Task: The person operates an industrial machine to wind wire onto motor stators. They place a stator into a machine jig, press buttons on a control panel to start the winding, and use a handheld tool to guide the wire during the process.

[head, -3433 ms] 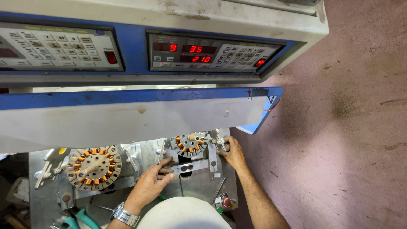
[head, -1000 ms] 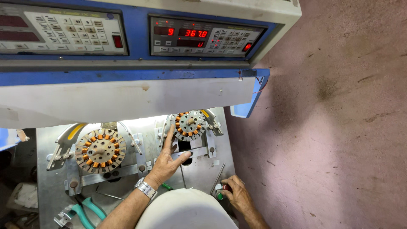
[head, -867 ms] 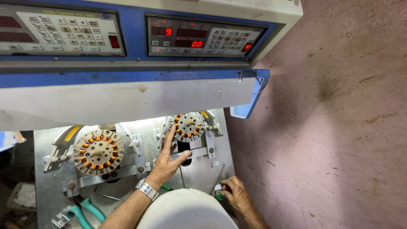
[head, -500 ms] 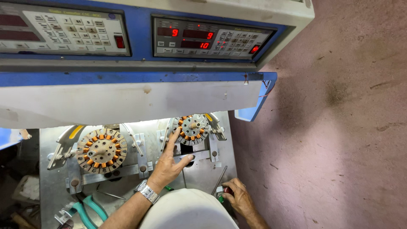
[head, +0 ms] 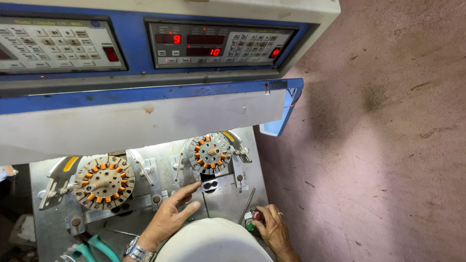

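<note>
My left hand (head: 171, 217), with a metal watch on the wrist, lies flat with its fingers spread on the steel fixture plate (head: 221, 191). The fingertips reach just below the right stator (head: 209, 154), a round toothed core wound with copper coils. A larger stator (head: 103, 182) of the same kind sits on the left fixture. My right hand (head: 273, 229) curls over a small button box at the plate's front right corner, its thumb by the red button (head: 257, 216) and a green button (head: 250, 226) beside it.
Above, a blue and cream machine housing carries two keypad panels with red digit displays (head: 204, 44). A white guard (head: 145, 121) overhangs the fixtures. Green-handled pliers (head: 92, 245) lie at the front left. A white rounded shape (head: 213, 242) fills the bottom centre. Pink floor (head: 378, 145) lies to the right.
My right hand left the right stator and came down to the button box. My left hand stayed on the plate. The red digits on the display changed.
</note>
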